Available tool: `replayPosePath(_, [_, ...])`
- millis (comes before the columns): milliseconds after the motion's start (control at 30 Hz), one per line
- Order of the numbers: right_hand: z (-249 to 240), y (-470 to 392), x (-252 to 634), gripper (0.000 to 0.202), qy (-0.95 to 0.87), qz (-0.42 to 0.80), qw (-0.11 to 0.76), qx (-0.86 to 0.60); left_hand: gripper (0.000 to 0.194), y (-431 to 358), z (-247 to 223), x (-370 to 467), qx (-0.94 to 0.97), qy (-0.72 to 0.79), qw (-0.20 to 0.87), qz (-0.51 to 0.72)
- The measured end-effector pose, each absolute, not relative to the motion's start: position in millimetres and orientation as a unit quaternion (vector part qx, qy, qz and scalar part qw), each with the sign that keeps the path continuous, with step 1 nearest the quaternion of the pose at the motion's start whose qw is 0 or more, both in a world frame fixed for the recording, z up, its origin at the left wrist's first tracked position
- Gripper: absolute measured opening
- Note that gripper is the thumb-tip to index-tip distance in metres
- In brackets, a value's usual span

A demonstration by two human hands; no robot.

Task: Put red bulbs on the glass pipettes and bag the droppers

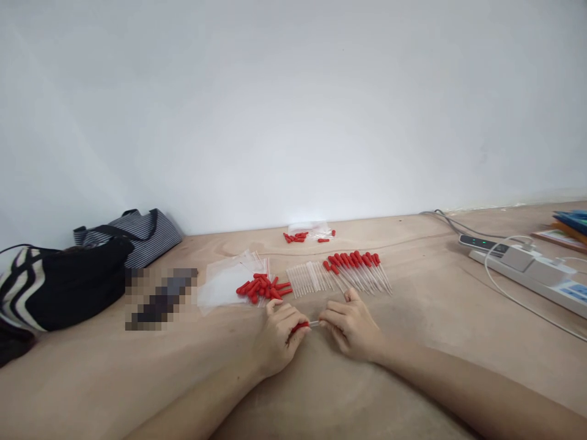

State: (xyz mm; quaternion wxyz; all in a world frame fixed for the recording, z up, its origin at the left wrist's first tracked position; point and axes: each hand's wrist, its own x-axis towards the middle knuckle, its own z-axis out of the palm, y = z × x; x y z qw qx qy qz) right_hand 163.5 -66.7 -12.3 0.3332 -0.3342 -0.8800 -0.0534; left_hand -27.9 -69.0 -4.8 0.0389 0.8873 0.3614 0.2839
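My left hand [283, 336] is closed on a red rubber bulb [300, 327] just in front of me. A clear thin tube [314, 323] runs from the bulb to my right hand [349, 327], whose fingers pinch its other end. Behind my left hand lies a pile of loose red bulbs [261, 287], partly on clear plastic bags [224, 282]. Bare clear tubes [307, 278] lie side by side behind the gap between my hands. To their right is a row of tubes fitted with red bulbs [355, 261].
More red bulbs [296, 238] and a small plastic bag [308, 228] lie near the wall. At left are a striped bag [137, 235], black cloth [82, 284] and a pixelated dark object [165, 296]. A power strip [532, 272] with cables sits at right.
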Motion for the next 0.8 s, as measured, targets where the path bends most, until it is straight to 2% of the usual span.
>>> replayPosePath(433, [-9.5, -65.7, 164.1, 0.027, -0.888, 0.056, 0.254, -0.379, 0.014, -66.6, -6.4, -27.4, 0.892, 0.355, 0.037, 0.276])
replayPosePath(700, [-3.0, -65.8, 177.7, 0.022, -0.918, 0.004, 0.214, -0.333, 0.012, -66.2, -3.1, -28.6, 0.882, 0.379, 0.041, 0.276])
replayPosePath(733, [-3.7, -64.8, 178.6, 0.023, -0.914, 0.010, 0.218, -0.341, 0.013, -65.2, -3.3, -30.1, 0.875, 0.390, 0.032, 0.283])
replayPosePath(800, [-5.2, -58.5, 180.3, 0.024, -0.890, 0.038, 0.239, -0.388, 0.027, -61.3, -4.4, -34.6, 0.846, 0.435, 0.010, 0.308])
